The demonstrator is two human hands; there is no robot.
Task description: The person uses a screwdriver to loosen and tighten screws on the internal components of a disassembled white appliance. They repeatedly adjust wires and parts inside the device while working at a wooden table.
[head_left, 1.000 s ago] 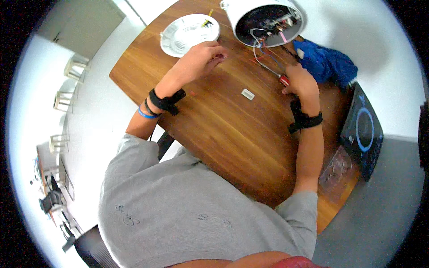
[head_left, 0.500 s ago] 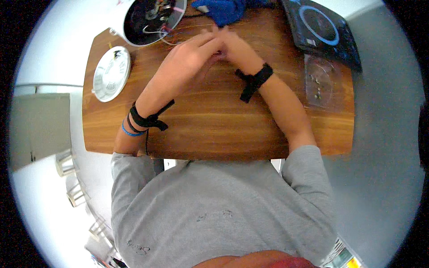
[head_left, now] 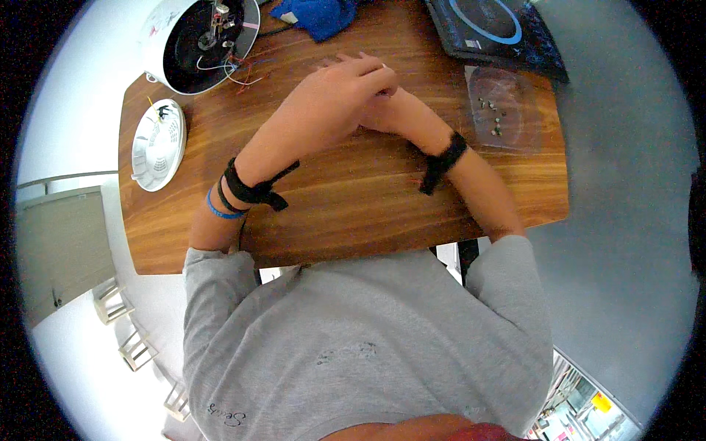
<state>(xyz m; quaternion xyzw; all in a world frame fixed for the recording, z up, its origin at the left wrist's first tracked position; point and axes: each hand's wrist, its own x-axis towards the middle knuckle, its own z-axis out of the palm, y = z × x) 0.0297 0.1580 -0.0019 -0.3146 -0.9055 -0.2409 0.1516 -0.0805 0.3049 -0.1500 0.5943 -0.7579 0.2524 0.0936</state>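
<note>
My left hand lies over my right hand at the upper middle of the table, its fingers bent across the other's. Most of my right hand's fingers are hidden beneath it, and I cannot make out what is between the two. Beyond them to the left, a white cylindrical appliance lies on its side, open, showing electronics and loose wires. A white plastic cover with vents sits at the table's left. A clear bag of small metal parts lies to the right of my hands.
A black flat panel with a blue ring stands at the back right of the wooden table. A blue cloth bundle lies at the back. Several stools and a grey door are at the left.
My hands were apart, the right near a red-handled tool; they have come together and overlap, and that tool is out of sight. The view has turned to face the table more squarely.
</note>
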